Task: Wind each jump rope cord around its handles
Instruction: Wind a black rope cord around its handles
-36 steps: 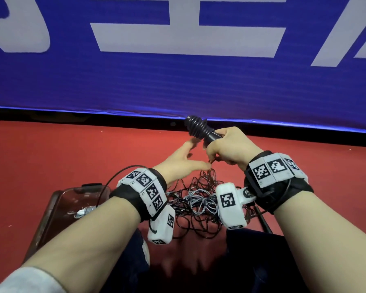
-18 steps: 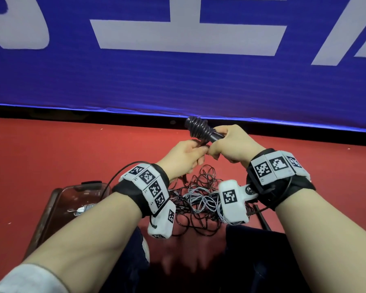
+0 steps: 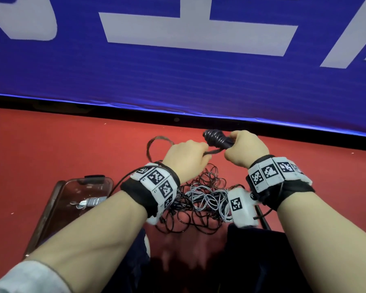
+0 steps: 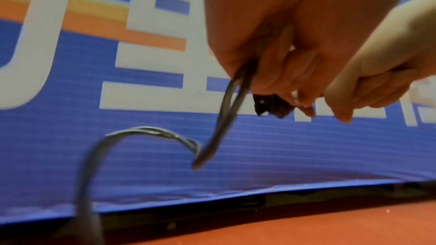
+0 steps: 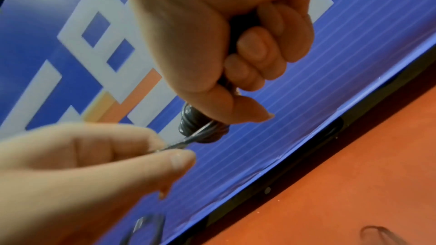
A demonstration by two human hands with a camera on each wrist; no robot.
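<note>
Right hand (image 3: 244, 150) fists the black handles (image 3: 217, 138), held above the red floor; left hand (image 3: 185, 157) pinches the dark cord (image 3: 156, 142). Recommended: keep tension, lay turns side by side, handles steady.

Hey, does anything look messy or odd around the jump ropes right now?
Yes: a tangled heap of black and grey cords sprawls on the red floor below both wrists, loops knotted together, unlike the wound bundle in the tray.

head cam downward, wrist cams close, shared handle (image 3: 217, 138)
</note>
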